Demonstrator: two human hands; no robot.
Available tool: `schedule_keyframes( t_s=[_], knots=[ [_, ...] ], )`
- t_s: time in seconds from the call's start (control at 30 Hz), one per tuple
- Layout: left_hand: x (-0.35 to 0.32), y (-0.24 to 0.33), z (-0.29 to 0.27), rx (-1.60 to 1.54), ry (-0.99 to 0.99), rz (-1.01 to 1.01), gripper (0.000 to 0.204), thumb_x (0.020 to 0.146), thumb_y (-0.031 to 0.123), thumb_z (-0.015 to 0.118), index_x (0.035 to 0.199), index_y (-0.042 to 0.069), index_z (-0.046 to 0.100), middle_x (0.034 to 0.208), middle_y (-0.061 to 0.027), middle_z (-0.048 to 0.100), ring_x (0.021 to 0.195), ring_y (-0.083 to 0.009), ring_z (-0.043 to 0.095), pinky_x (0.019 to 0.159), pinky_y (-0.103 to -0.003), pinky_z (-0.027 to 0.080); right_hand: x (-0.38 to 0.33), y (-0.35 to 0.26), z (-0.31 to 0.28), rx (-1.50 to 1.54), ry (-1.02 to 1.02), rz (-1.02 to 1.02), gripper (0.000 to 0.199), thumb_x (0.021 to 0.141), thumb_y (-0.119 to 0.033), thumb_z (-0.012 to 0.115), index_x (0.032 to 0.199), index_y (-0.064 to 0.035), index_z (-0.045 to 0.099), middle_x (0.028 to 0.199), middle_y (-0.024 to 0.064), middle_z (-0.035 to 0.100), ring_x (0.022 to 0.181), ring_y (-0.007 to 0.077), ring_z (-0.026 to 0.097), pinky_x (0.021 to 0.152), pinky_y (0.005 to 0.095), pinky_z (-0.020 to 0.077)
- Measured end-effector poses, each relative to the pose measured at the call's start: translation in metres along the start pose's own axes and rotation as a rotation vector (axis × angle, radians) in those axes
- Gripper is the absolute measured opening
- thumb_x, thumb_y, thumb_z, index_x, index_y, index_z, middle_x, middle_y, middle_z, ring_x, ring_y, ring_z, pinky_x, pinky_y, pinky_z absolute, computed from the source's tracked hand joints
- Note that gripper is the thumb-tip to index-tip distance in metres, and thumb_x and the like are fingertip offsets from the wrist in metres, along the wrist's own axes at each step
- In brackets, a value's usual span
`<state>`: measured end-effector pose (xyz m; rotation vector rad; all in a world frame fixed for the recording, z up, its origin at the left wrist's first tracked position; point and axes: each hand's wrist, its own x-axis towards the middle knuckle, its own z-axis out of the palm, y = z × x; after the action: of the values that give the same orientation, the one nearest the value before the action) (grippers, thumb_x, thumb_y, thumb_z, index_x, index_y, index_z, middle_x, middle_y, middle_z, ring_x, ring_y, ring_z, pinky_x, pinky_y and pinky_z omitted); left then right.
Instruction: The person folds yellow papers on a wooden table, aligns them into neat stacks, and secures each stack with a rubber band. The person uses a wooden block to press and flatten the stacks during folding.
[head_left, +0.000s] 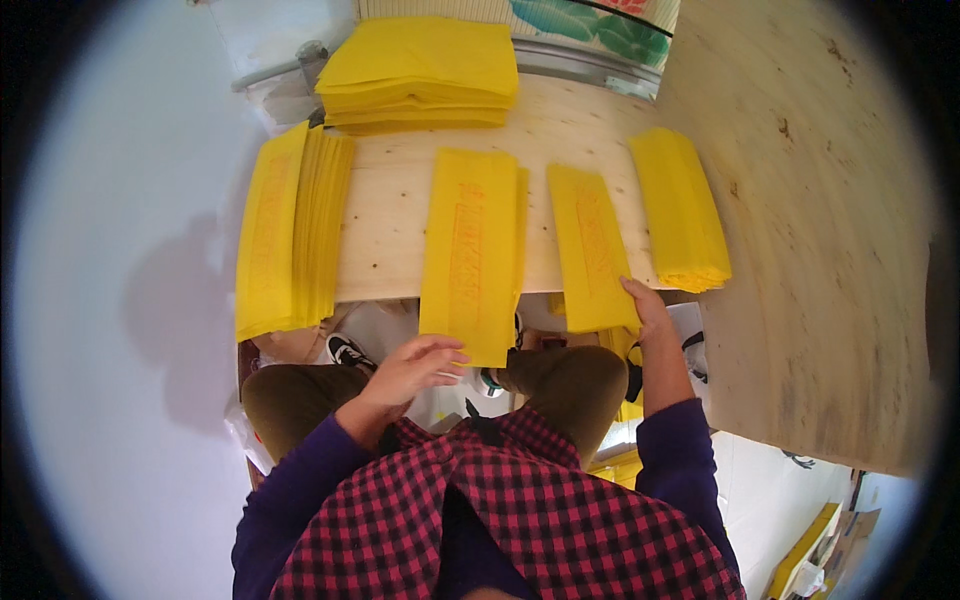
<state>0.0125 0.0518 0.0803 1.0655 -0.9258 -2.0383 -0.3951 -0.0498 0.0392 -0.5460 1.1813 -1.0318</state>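
Observation:
My right hand (650,306) pinches the lower right corner of a long yellow sheet (592,245) with red print, thumb on top. The sheet lies slanted on the table, its near end past the front edge. Left of it is a small pile of similar yellow sheets (468,250), also jutting over the edge. My left hand (420,368) is just by that pile's near left corner, its fingers loosely stretched out, with nothing seen in them. Whether its fingertips touch the sheet I cannot tell.
On the pale wooden table (390,220), a thick fanned stack of yellow sheets (290,235) stands at the left. A folded yellow bundle (680,210) lies at the right and a tall yellow pile (420,75) at the back. A wooden board (800,230) rises on the right.

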Motion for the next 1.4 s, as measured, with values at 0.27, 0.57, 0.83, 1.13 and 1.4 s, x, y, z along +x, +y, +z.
schedule_keyframes(
  t_s=[0.27,0.57,0.83,1.13,1.4],
  knots=[
    [0.067,-0.018,0.063,-0.446,-0.299,-0.327,0.059,0.095,0.041,0.043,0.136,0.001,0.031,0.131,-0.0179,0.045,0.115,-0.0305,0.049,0.096,-0.046,0.041,-0.093,0.044,0.05,0.17,-0.023,-0.01,0.036,0.091,-0.016,0.05,0.12,0.0048,0.046,0.114,0.0161,0.057,0.101,0.0255,0.059,0.087,0.0368,0.0486],
    [0.067,-0.029,0.068,-0.412,-0.229,-0.256,0.042,0.089,0.003,0.047,0.13,0.0,0.04,0.123,-0.0152,0.053,0.109,-0.0278,0.056,0.09,-0.039,0.048,-0.138,0.078,0.087,0.272,-0.198,0.052,0.041,0.095,-0.023,0.045,0.126,0.0034,0.042,0.122,0.0138,0.054,0.109,0.0241,0.055,0.094,0.0353,0.0428],
    [0.047,-0.014,0.067,-0.196,-0.248,-0.209,0.049,0.085,0.001,0.051,0.132,0.0,0.037,0.126,-0.0136,0.052,0.11,-0.0242,0.056,0.093,-0.036,0.046,-0.074,0.079,0.069,0.559,-0.226,0.008,0.043,0.094,-0.03,0.046,0.126,-0.0003,0.045,0.121,0.0122,0.056,0.11,0.0256,0.053,0.097,0.039,0.0398],
    [0.023,-0.005,0.06,-0.001,-0.312,-0.1,0.048,0.086,0.002,0.05,0.133,0.002,0.037,0.125,-0.0085,0.052,0.111,-0.0175,0.052,0.094,-0.031,0.041,-0.065,0.06,0.077,0.493,-0.127,-0.176,0.037,0.092,-0.019,0.048,0.124,-0.001,0.046,0.12,0.0133,0.056,0.108,0.0267,0.055,0.094,0.0401,0.0442],
    [-0.024,0.035,0.039,0.161,-0.248,0.2,0.043,0.086,0.004,0.051,0.128,-0.001,0.042,0.115,-0.0063,0.054,0.104,-0.0131,0.052,0.09,-0.028,0.041,-0.102,-0.015,0.164,0.304,-0.21,-0.469,0.039,0.093,-0.018,0.046,0.128,-0.002,0.042,0.125,0.0111,0.053,0.114,0.0255,0.052,0.098,0.0404,0.0409]
  ],
)
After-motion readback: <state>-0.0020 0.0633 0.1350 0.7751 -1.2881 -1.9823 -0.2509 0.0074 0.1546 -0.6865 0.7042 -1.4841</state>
